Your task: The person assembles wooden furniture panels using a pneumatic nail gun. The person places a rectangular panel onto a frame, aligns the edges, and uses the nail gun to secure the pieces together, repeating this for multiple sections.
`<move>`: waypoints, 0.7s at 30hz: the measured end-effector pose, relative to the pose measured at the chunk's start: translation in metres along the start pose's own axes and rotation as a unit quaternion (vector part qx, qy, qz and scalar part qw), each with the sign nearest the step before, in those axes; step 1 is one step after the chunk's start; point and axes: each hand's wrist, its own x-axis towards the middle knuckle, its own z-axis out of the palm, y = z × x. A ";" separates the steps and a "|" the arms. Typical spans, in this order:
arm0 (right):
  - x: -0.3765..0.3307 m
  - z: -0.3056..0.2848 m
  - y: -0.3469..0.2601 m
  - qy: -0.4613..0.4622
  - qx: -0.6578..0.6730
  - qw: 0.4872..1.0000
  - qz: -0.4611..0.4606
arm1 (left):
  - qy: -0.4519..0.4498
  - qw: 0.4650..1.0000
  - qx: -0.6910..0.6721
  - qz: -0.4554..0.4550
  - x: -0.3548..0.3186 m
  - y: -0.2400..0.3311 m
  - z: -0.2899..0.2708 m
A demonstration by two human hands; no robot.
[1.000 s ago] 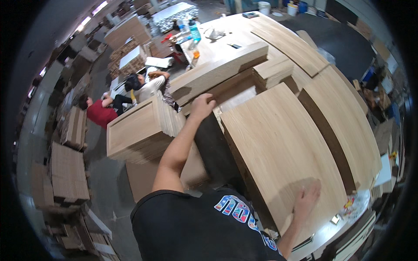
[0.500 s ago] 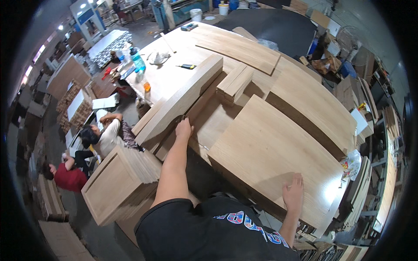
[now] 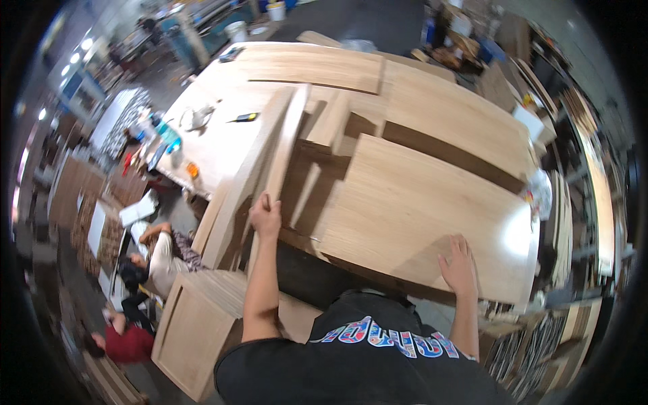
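My left hand is closed on the near end of a long narrow wooden board, its thumb over the top edge. That board stands on its edge, separated by a dark gap from another long board on its left. My right hand lies flat, fingers spread, on the top of a wide light-wood panel and holds nothing. Between the held board and the panel's far part sits a small stack of wooden strips. The lower edge of the held board is hidden.
On the pale worktable lie a yellow-black utility knife, a flat board and another wide panel. Stacked framed door panels stand at lower left. Beyond them are a person in white and one in red.
My left hand has raised a narrow board and moved it rightward, away from the long board beside it. My right hand stays flat on the panel. The view has shifted.
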 end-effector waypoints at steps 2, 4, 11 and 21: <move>-0.003 -0.021 -0.012 -0.013 -0.007 0.999 0.031 | -0.028 0.999 -0.023 -0.002 -0.006 0.044 -0.003; -0.006 -0.030 0.004 -0.016 0.058 0.997 0.051 | -0.052 0.997 -0.028 0.042 -0.012 0.100 -0.013; 0.043 -0.054 0.110 0.197 0.268 0.927 0.174 | -0.212 0.948 -0.059 0.232 -0.051 0.220 0.028; 0.132 -0.094 0.334 0.241 0.253 0.911 0.218 | -0.439 0.827 -0.050 0.347 -0.125 0.364 0.226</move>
